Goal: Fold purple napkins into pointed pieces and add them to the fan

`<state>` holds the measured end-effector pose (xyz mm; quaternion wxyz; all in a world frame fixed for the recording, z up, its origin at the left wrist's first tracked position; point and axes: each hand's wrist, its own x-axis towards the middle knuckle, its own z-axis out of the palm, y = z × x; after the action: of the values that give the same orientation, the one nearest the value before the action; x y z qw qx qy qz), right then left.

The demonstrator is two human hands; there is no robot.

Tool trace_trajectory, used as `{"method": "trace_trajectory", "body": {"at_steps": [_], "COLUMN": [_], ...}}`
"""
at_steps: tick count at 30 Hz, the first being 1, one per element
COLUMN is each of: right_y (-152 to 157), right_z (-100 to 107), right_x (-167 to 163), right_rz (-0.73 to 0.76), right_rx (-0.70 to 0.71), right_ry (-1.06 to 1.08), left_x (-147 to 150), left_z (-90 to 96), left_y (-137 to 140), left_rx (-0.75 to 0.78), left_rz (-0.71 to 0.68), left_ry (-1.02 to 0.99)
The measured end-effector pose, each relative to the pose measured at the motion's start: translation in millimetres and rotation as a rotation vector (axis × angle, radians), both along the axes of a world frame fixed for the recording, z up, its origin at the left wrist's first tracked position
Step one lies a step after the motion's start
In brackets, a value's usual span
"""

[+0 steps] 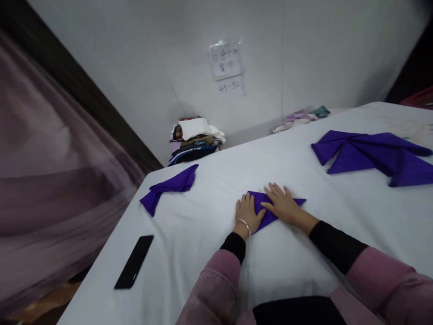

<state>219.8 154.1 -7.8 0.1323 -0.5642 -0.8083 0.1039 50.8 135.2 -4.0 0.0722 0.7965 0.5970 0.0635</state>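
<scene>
A purple cloth [266, 218], folded into a pointed triangle, lies flat on the white-covered table [211, 215]. Its left side is under my left hand [248, 212], which rests palm down with the fingers stretched out and a silver bracelet at the wrist. My right hand [283, 205] presses on the upper right part, fingers spread. Both hands hide portions of the cloth. Another purple cloth [176, 182] lies loosely folded at the left, and more purple cloth [365, 152] is bunched at the right.
A black phone-like slab [135, 262] lies near the left edge. Behind the table are a stack of folded fabrics [194, 139] and more fabric [300, 118]. Handwritten paper signs [227, 67] hang on the wall. A pinkish curtain [54, 187] hangs at the left.
</scene>
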Motion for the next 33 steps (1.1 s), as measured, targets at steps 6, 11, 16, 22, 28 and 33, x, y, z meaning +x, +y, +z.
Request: {"method": "trace_trajectory", "body": {"at_steps": [6, 11, 16, 22, 28, 33], "right_y": [-13, -8, 9, 22, 2, -7], "right_z": [16, 11, 4, 11, 11, 11], "right_x": [-18, 5, 49, 114, 138, 127], "right_rz": [0.217, 0.318, 0.322, 0.057, 0.123, 0.117], "right_rx": [0.013, -0.023, -0.058, -0.188, -0.220, -0.206], "right_ry": [0.075, 0.055, 0.043, 0.327, 0.455, 0.373], "left_x": [0, 0, -1, -1, -1, -1], "left_z": [3.8, 2.7, -0.3, -0.1, 0.1, 0.0], "left_y": [4, 5, 6, 6, 6, 8], "left_rx": [-0.041, -0.020, 0.013, 0.017, 0.011, 0.015], "left_rz": [-0.012, -0.004, -0.001, 0.003, 0.005, 0.005], "left_ry": [0.079, 0.079, 0.078, 0.079, 0.063, 0.085]}}
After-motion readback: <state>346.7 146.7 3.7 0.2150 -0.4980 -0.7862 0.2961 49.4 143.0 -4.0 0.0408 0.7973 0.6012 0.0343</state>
